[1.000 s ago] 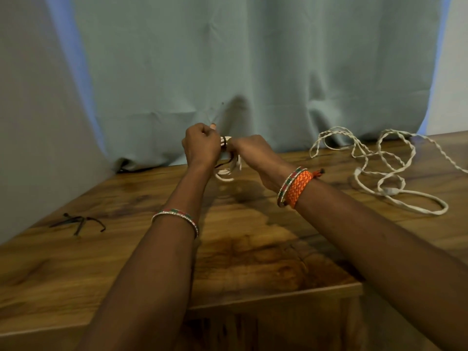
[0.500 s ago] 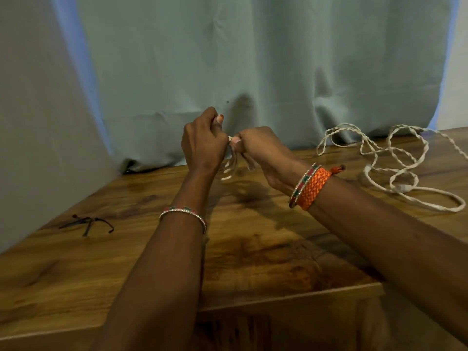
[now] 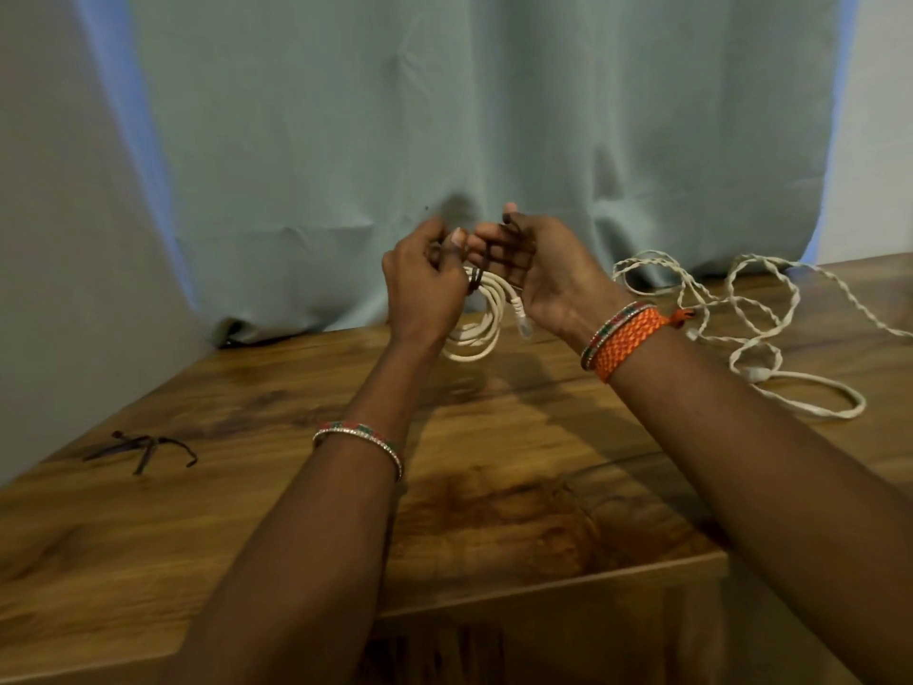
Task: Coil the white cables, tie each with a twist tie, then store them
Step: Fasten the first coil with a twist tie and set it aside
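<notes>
Coiled white cable [image 3: 481, 316] hangs above our table [image 3: 296, 511], our left hand [image 3: 420, 284] and right hand [image 3: 543, 269] pinching its dark twist tie [image 3: 475, 278]; loose cable [image 3: 741, 328] lies right.

hands [image 3: 484, 274] raised and turned palm-up, white coil [image 3: 481, 321] now hanging exposed between them

The worktop [image 3: 494, 511] is wood-grain brown with a soft sheen. Behind it hangs matt, creased cloth, a pale green curtain [image 3: 444, 116]. The coiled white cable [image 3: 481, 321] looks like smooth plastic; the loose cable [image 3: 741, 309] at right appears twisted.
</notes>
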